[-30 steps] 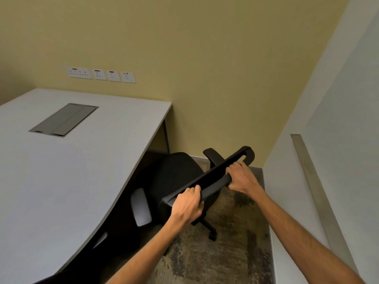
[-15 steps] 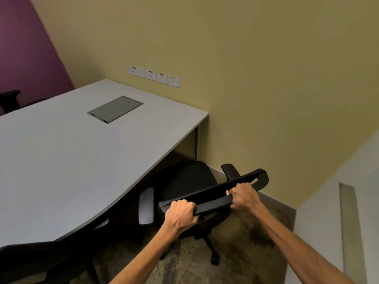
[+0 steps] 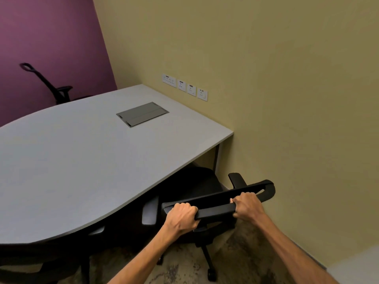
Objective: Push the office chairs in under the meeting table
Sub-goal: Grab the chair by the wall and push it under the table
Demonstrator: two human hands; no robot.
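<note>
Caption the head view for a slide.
Both hands, left and right, grip the chair's top rail beside the grey table.

Your view swung left: purple wall [image 3: 51,37] and far black chair [image 3: 59,89] now visible | black mesh office chair [image 3: 196,185] seat farther under the pale grey desk [image 3: 82,160] | its backrest less tilted
</note>
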